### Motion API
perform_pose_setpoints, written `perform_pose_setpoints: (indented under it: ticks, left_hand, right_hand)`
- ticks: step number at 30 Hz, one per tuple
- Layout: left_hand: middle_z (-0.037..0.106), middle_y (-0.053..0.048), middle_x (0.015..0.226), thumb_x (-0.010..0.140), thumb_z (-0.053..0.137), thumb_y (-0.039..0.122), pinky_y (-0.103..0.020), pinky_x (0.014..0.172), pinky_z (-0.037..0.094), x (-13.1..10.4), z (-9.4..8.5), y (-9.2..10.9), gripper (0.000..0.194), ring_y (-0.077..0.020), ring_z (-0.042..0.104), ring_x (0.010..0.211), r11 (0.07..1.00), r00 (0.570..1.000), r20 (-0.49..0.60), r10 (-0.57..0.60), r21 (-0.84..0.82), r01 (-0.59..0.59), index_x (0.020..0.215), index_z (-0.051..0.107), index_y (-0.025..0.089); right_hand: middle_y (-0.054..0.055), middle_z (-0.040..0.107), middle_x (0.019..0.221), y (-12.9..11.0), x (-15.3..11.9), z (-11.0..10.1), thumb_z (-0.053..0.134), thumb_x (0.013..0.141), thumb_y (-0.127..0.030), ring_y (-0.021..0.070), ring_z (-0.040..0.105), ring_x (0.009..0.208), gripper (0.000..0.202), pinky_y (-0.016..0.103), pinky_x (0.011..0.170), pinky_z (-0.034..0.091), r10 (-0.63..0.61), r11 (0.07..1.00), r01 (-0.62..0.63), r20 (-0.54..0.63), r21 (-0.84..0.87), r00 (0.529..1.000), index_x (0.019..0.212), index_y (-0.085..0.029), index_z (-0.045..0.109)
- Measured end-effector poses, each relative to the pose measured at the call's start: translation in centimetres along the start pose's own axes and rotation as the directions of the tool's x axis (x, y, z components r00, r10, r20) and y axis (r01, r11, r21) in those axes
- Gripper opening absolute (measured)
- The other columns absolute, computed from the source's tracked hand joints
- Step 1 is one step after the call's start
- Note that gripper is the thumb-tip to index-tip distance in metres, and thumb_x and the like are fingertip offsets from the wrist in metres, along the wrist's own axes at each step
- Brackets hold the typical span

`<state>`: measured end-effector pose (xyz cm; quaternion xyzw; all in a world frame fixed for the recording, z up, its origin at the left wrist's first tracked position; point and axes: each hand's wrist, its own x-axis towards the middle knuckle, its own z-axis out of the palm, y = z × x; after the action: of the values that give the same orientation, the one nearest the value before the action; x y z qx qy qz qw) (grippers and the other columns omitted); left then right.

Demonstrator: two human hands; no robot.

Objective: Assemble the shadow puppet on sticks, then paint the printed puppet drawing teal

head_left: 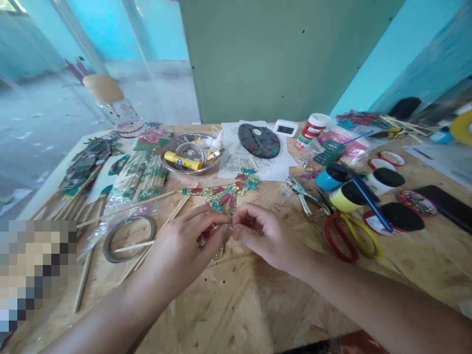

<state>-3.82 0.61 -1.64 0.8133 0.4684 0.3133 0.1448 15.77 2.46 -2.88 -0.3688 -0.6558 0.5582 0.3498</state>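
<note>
My left hand (pixel 195 233) and my right hand (pixel 263 236) meet fingertip to fingertip at the middle of the table. Both are closed in a pinch around something tiny that I cannot make out. Painted cut-out pieces (pixel 210 191) in yellow, red and turquoise lie just beyond and partly under my hands. Part of a patterned piece shows below my left fingers. A thin wooden stick (pixel 129 208) reaches from the left to the end of the long painted piece.
Left are a tape roll (pixel 106 246), wooden sticks and a bottle (pixel 120 115). Behind stand a metal bowl (pixel 191 169) and a palette (pixel 259 141) on paper. Pliers (pixel 301 192), red-and-yellow-handled scissors (pixel 341 243), paint jars (pixel 348 197) and a phone (pixel 448 204) lie right.
</note>
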Motion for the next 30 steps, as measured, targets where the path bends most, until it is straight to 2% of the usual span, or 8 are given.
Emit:
perform_pose_setpoints:
  ticks: [9, 12, 15, 19, 23, 26, 28, 30]
  left_hand:
    - [0.071, 0.005, 0.082, 0.092, 0.056, 0.029, -0.022, 0.063, 0.048, 0.1, -0.2, 0.2, 0.012, -0.0087, 0.064, 0.071, 0.992, 0.995, 0.024, -0.097, -0.082, 0.099, 0.094, 0.068, 0.027]
    - [0.071, 0.005, 0.081, 0.09, 0.058, 0.024, -0.021, 0.062, 0.048, 0.2, 0.1, 0.2, 0.01, -0.0082, 0.064, 0.069, 0.983, 0.992, 0.037, -0.121, -0.132, 0.125, 0.091, 0.067, 0.025]
    - [0.072, 0.003, 0.087, 0.091, 0.056, 0.022, -0.023, 0.069, 0.05, 0.2, -0.3, 0.4, 0.011, -0.0104, 0.067, 0.079, 0.989, 0.995, 0.059, -0.085, -0.117, 0.092, 0.093, 0.068, 0.023]
    - [0.072, -0.001, 0.097, 0.098, 0.047, 0.03, -0.03, 0.079, 0.052, 0.4, -2.5, 1.2, 0.022, -0.0154, 0.068, 0.092, 0.995, 0.995, 0.102, -0.023, 0.099, 0.013, 0.1, 0.067, 0.021]
    - [0.069, -0.001, 0.087, 0.099, 0.041, 0.031, -0.031, 0.066, 0.051, 0.1, -4.4, 2.9, 0.027, -0.0175, 0.067, 0.08, 0.922, 0.985, 0.175, 0.006, 0.379, -0.073, 0.092, 0.065, 0.02]
    - [0.067, 0.001, 0.08, 0.096, 0.047, 0.028, -0.031, 0.057, 0.048, -0.7, -5.4, 4.7, 0.021, -0.0164, 0.063, 0.069, 0.856, 0.971, 0.224, 0.087, 0.482, -0.188, 0.082, 0.062, 0.021]
    - [0.067, 0.002, 0.079, 0.094, 0.051, 0.028, -0.031, 0.058, 0.049, -1.5, -6.9, 5.7, 0.018, -0.0153, 0.063, 0.069, 0.861, 0.972, 0.221, 0.075, 0.478, -0.175, 0.081, 0.061, 0.022]
    - [0.068, 0.003, 0.079, 0.096, 0.049, 0.032, -0.031, 0.066, 0.053, -3.1, -9.4, 5.7, 0.02, -0.0153, 0.065, 0.072, 0.883, 0.99, 0.138, -0.02, 0.468, -0.048, 0.083, 0.062, 0.024]
  right_hand:
    - [-0.004, 0.054, 0.073, 0.3, 0.1, -0.3, 0.06, 0.089, -0.019, 0.0094, 0.048, 0.066, 0.006, 0.021, 0.058, 0.038, -0.052, 0.999, 0.052, 0.004, -0.01, 0.999, 0.085, -0.021, 0.056]
    - [-0.004, 0.053, 0.073, 0.6, 0.0, -0.2, 0.057, 0.092, -0.025, 0.0105, 0.048, 0.066, 0.008, 0.021, 0.057, 0.037, -0.02, 0.998, 0.02, 0.007, -0.057, 1.0, 0.086, -0.022, 0.054]
    - [-0.004, 0.05, 0.072, 1.2, -0.1, -0.1, 0.055, 0.095, -0.034, 0.0116, 0.048, 0.065, 0.015, 0.022, 0.055, 0.037, 0.024, 0.993, -0.025, -0.008, -0.119, 1.0, 0.085, -0.023, 0.052]
    - [-0.003, 0.049, 0.068, 2.4, 0.2, -0.2, 0.054, 0.094, -0.043, 0.0129, 0.047, 0.062, 0.025, 0.023, 0.053, 0.037, 0.006, 0.986, -0.01, -0.022, -0.164, 1.0, 0.08, -0.023, 0.05]
    - [-0.002, 0.05, 0.063, 3.0, 0.7, -0.4, 0.054, 0.09, -0.045, 0.0131, 0.047, 0.055, 0.027, 0.023, 0.048, 0.039, 0.045, 0.978, -0.041, 0.014, -0.203, 0.999, 0.075, -0.023, 0.051]
    - [-0.002, 0.053, 0.061, 2.7, 0.8, -0.4, 0.057, 0.086, -0.045, 0.0142, 0.05, 0.055, 0.026, 0.023, 0.049, 0.043, 0.037, 0.963, -0.037, -0.004, -0.268, 0.999, 0.072, -0.024, 0.052]
    - [-0.001, 0.054, 0.06, 2.1, 0.7, -0.3, 0.058, 0.085, -0.049, 0.0152, 0.052, 0.054, 0.029, 0.024, 0.049, 0.045, 0.03, 0.961, -0.031, -0.007, -0.274, 1.0, 0.07, -0.024, 0.053]
    - [0.0, 0.056, 0.06, 1.6, 0.6, -0.1, 0.058, 0.084, -0.051, 0.0164, 0.054, 0.054, 0.03, 0.025, 0.049, 0.047, 0.04, 0.965, -0.043, -0.017, -0.259, 0.999, 0.071, -0.025, 0.055]
